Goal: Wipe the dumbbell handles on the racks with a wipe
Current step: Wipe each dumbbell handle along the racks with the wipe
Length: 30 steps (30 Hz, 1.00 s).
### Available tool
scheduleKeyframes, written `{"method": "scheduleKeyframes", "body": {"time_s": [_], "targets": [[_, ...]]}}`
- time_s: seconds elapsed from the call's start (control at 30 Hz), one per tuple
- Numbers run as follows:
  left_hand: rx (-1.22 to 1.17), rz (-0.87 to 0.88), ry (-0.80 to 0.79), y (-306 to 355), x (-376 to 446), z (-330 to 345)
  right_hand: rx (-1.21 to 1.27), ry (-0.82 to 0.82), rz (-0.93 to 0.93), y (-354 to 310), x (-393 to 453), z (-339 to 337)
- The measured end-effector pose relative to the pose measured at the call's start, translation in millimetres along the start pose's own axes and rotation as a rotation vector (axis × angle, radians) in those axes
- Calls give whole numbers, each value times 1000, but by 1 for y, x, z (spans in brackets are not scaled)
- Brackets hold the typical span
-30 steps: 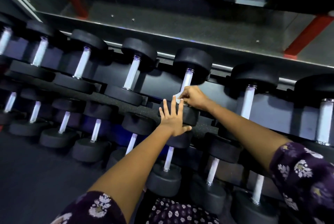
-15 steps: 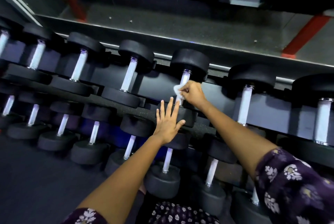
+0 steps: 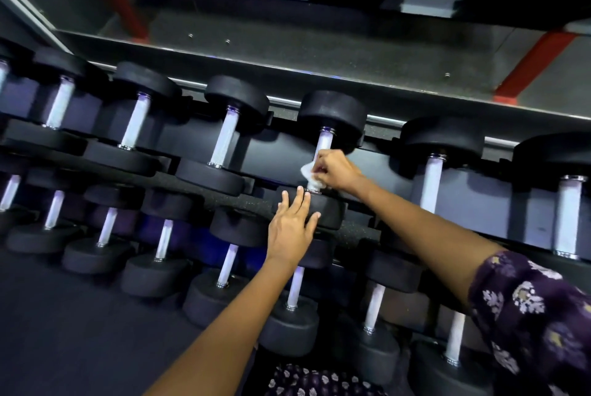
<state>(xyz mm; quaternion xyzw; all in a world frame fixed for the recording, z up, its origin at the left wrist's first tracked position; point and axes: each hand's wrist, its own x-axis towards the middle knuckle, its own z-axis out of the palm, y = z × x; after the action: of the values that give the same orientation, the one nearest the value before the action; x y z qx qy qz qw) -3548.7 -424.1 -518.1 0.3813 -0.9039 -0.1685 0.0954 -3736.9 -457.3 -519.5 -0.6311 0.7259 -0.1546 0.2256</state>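
**Wipe held against a top-row dumbbell handle**

Just right of the frame's centre, the right hand [image 3: 335, 171] was curled around a crumpled white wipe [image 3: 309, 173], pinching it against the lower part of a dumbbell handle [image 3: 323, 147]. A bit of the wipe stuck out to the left of the knuckles and another bit showed below them, close to where the handle met the near weight head [image 3: 329, 208]. Above the hand the pale handle stayed bare up to the far weight head [image 3: 332, 114].

The left hand [image 3: 292, 226] lay below and slightly left of the right one, flat and relaxed, its fingers straight and a little spread. The fingertips rested on the front of that same near weight head, and the hand gripped nothing. Both bare forearms reached in from the bottom of the frame, the right one emerging from a dark floral sleeve [image 3: 531, 315] at the lower right.

The dumbbell being worked on sat in the upper row of the rack [image 3: 198, 189], fourth from the left among those plainly in view. Its neighbours ran across the frame on both sides, each with a pale handle between black heads; the one to its right [image 3: 431, 184] stood just beside the right forearm. A lower row of dumbbells [image 3: 163, 240] stretched across the lower left and under the arms. Along the upper part of the frame ran a grey ledge [image 3: 319, 75], with a red bar [image 3: 537, 66] at the upper right.
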Motion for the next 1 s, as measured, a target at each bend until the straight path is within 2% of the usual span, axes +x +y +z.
{"method": "scheduleKeyframes", "body": {"time_s": [0.1, 0.13, 0.3, 0.47, 0.53, 0.63, 0.67, 0.77, 0.8, 0.83, 0.93, 1.0], "targets": [[43, 30, 36, -2, 0, 0, 135, 224, 195, -3, 11, -10], [40, 35, 60, -3, -1, 1, 151, 246, 224, -7, 10, -9], [-15, 39, 115, -1, -4, 6, 81, 31, 81, -11, -11, 6], [42, 173, 256, -7, -3, 12, 186, 277, 317, 2, 11, -14], [39, 233, 350, -10, -4, 16, 126, 216, 241, -5, 6, -2], [40, 284, 441, -13, -7, 19, 7, -17, 47, -13, -8, 18], [50, 285, 453, -14, -7, 18, -10, 8, 53, -11, -5, 14], [64, 264, 422, -15, -4, 15, 28, 260, 229, -3, 16, -4], [67, 260, 412, -15, -4, 15, 39, 291, 247, -2, 19, -6], [71, 260, 408, -14, -4, 14, 7, 253, 211, -5, 19, -5], [104, 287, 423, -17, -6, 17, -93, -40, -7, -13, 6, 8], [140, 305, 428, -18, -5, 17, -61, -57, 14, -7, 7, 0]]}}
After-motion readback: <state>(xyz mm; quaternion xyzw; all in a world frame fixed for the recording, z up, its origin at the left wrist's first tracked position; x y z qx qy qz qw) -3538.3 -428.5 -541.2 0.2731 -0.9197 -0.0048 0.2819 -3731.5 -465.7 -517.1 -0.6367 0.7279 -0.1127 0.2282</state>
